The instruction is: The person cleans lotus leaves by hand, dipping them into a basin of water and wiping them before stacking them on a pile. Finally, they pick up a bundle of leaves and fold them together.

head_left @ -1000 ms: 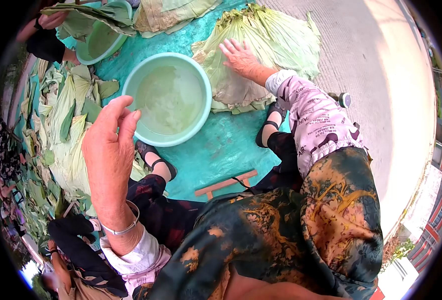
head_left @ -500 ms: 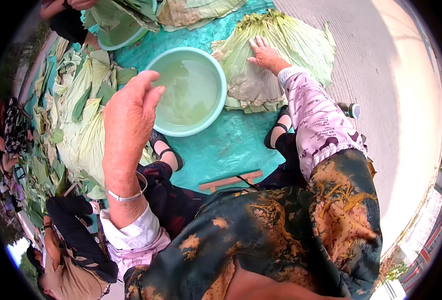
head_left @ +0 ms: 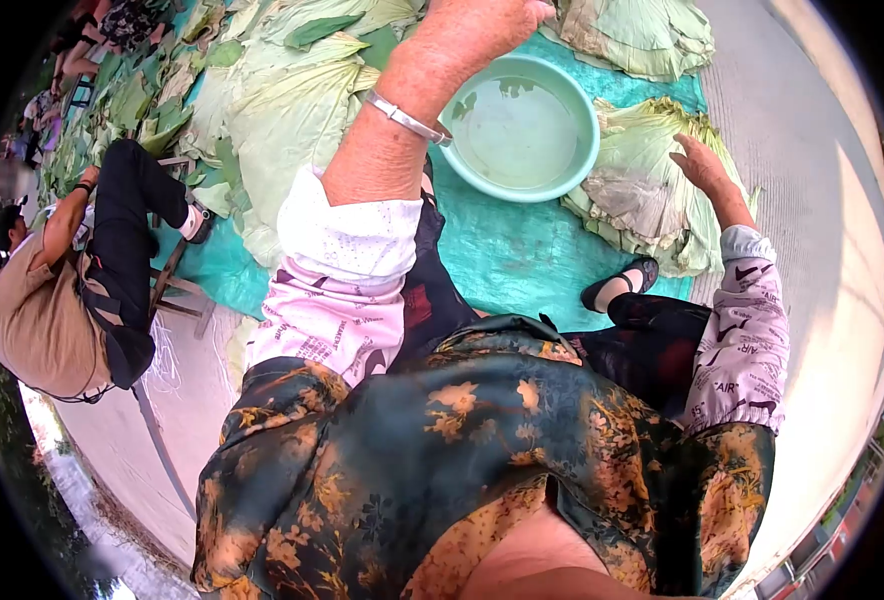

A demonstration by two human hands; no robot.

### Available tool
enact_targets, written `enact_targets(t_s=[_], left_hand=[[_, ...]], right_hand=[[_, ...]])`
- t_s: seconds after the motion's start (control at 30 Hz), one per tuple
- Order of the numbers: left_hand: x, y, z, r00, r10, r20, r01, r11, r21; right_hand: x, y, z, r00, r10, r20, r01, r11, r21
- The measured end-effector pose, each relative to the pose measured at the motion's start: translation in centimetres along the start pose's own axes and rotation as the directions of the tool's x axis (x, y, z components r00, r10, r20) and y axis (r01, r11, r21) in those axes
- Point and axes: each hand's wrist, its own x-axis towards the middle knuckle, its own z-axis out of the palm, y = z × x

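Observation:
My right hand [head_left: 704, 165] is over the near stack of large pale-green lotus leaves [head_left: 652, 205], its visible fingers extended and nothing in them. Whether it touches the leaves I cannot tell. Raised at the top edge, my left hand [head_left: 477, 38] wears a silver bangle [head_left: 407, 118] at its wrist. Its fingertips are partly cut off by the frame, so their grip is unclear. Below this hand stands a light-green basin [head_left: 522, 125] of water, just left of the stack. Another leaf stack [head_left: 647, 35] lies farther off.
Many broad leaves [head_left: 287, 130] cover the left part of the turquoise tarp [head_left: 502, 250]. A person [head_left: 62, 310] in a tan shirt sits at left on a wooden stool [head_left: 177, 295]. Paved ground [head_left: 792, 130] runs along the right side.
The view has swung left, so the basin and stacks appear farther right. My right hand is lifted from lying flat on the leaves. My left hand has moved forward towards the top edge.

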Motion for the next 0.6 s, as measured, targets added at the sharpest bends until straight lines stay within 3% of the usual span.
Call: enact_targets(t_s=[0.1,0.17,0.23,0.3,0.4,0.43,0.5,0.6], left_hand=[[0.6,-2.2,-1.2,0.996,-0.065,-0.055,0.06,0.995,-0.083],[0.6,-4.1,-2.4,0.988,-0.106,-0.115,0.084,0.98,-0.179],[0.4,-6.8,-3.5,0.961,-0.264,-0.085,0.212,0.896,-0.389],[-0.7,-9.8,-5.2,0.909,-0.413,-0.048,0.318,0.763,-0.562],[-7.4,-16.0,-6.3,0.835,-0.513,-0.197,0.275,0.701,-0.658],[-10.2,-18.1,-6.9,0.773,-0.593,-0.226,0.285,0.642,-0.712],[-17.9,-24.0,-7.6,0.591,-0.782,-0.198,0.511,0.553,-0.658],[-31.3,-28.2,-7.7,0.303,-0.939,-0.161,0.71,0.335,-0.619]], right_hand=[[-0.9,-3.2,-1.5,0.996,-0.036,0.082,0.037,0.999,-0.01],[-1.0,-4.3,-1.5,0.994,-0.038,0.103,0.027,0.995,0.099],[-0.5,-4.9,-2.2,0.99,-0.039,0.136,0.005,0.97,0.242],[-0.5,-5.1,-3.3,0.998,0.003,0.065,-0.02,0.961,0.277],[-0.1,-3.3,-2.1,0.999,-0.025,0.031,0.013,0.945,0.327],[0.2,-3.0,-1.8,0.998,-0.01,0.056,-0.012,0.922,0.387],[0.3,-3.7,-2.8,0.993,0.002,0.119,-0.05,0.915,0.4],[0.7,-5.1,-3.9,0.997,-0.045,0.063,0.013,0.902,0.431]])
